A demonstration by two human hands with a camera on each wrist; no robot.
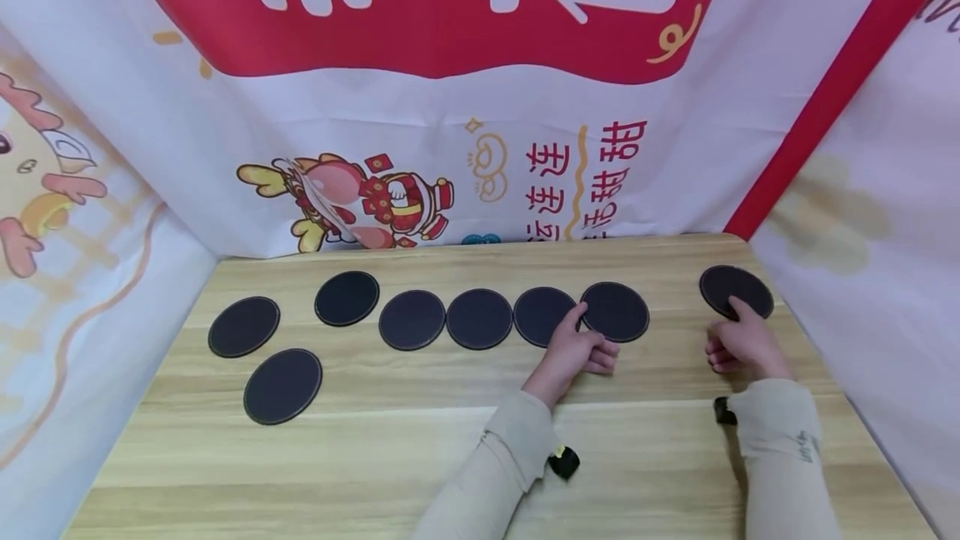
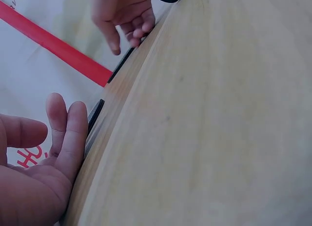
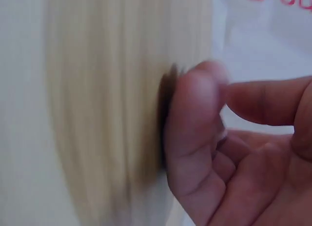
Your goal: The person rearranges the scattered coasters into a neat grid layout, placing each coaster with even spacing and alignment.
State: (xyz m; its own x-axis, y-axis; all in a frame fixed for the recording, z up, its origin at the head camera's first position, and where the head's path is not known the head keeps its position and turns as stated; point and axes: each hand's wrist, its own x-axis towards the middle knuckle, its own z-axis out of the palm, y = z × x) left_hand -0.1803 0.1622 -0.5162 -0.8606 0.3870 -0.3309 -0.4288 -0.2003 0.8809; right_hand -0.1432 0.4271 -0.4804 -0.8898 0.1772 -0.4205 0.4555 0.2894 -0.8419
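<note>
Left hand point(image 1: 573, 352): fingers apart, by black coaster point(image 1: 619, 312), centre right. Right hand point(image 1: 746, 340): fingers loosely curled, at far-right coaster point(image 1: 733, 284).

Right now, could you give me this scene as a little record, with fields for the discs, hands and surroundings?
Discs: eight dark discs
Surface: wood-grain table
Arrangement: four in a middle row, three at left, one alone at far right
Left hand: at the meeting point of the row's two rightmost discs
Right hand: overlapping the lone disc's near edge; grip unclear
Backdrop: white printed sheet with red areas
</note>
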